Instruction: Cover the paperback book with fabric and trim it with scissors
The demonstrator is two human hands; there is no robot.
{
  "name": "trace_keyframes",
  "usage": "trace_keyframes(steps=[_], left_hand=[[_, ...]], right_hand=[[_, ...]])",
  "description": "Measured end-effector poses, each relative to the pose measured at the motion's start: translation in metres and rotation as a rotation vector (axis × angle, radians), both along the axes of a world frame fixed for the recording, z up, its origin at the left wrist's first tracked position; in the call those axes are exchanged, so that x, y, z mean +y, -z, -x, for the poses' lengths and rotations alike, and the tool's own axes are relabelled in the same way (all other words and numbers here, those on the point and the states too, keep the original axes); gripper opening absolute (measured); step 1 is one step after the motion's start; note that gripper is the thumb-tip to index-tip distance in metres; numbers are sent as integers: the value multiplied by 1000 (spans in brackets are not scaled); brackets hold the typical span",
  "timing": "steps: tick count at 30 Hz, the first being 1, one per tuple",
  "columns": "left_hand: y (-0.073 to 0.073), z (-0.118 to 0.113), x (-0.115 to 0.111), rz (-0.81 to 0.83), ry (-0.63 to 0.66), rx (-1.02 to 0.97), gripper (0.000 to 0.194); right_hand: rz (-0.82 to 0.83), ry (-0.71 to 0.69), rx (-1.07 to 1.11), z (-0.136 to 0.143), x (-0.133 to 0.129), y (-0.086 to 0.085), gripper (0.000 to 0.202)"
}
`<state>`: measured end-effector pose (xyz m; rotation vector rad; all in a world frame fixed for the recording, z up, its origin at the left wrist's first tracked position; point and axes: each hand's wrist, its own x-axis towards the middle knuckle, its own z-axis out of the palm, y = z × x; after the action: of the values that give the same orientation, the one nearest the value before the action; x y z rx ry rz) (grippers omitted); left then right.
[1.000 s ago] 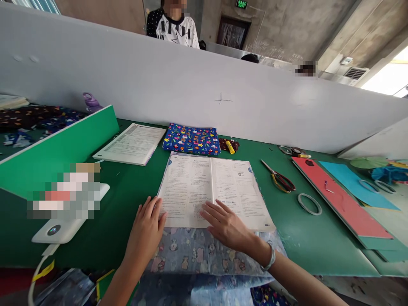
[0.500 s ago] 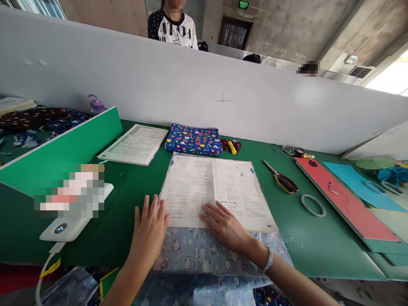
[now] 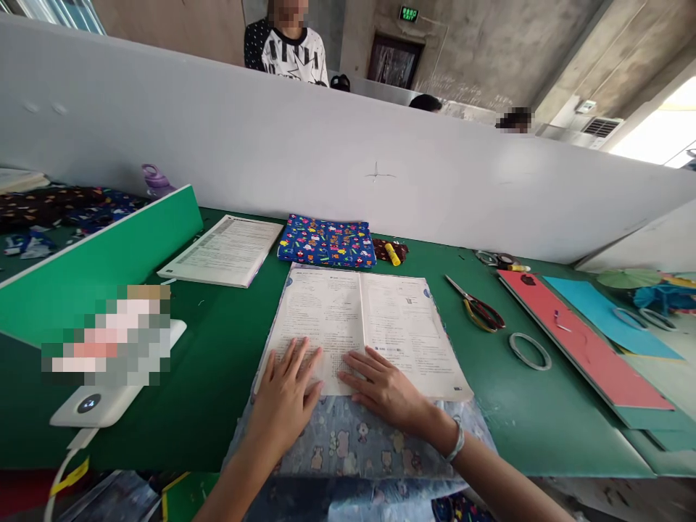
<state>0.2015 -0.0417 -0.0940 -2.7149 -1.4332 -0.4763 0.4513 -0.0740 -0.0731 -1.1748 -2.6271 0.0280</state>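
Note:
An open book (image 3: 402,319) with printed pages lies on a blue-grey cloth with cartoon animals (image 3: 353,446), part of which hangs over the table's near edge. My left hand (image 3: 291,388) rests flat on the lower part of the left page, fingers spread. Beside it my right hand (image 3: 386,388) lies flat with its fingertips on the left page, near the spine, and its palm across the lower right page. Neither hand grips anything. A folded blue patterned cloth (image 3: 327,241) sits just behind the book.
Scissors (image 3: 478,308) and a roll of tape (image 3: 530,351) lie to the right, before red board (image 3: 581,337) and blue sheet (image 3: 606,312). At left are a white power bank (image 3: 117,399), another book (image 3: 222,250) and a green divider (image 3: 157,239). A person (image 3: 288,51) is beyond the white partition (image 3: 244,145).
My left hand has moved right, from the book's left edge onto the left page. My right hand stays in nearly the same place. The view has shifted slightly.

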Motion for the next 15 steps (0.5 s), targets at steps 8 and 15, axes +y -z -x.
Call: trace_keyframes(steps=[8,15], left_hand=[[0,0,2,-24,0,40,53],[-4,0,2,-70,94,44,58]], right_hand=[[29,42,-29,-1,-5,-8,52],[85,119,-25,-7,-7,-7,61]])
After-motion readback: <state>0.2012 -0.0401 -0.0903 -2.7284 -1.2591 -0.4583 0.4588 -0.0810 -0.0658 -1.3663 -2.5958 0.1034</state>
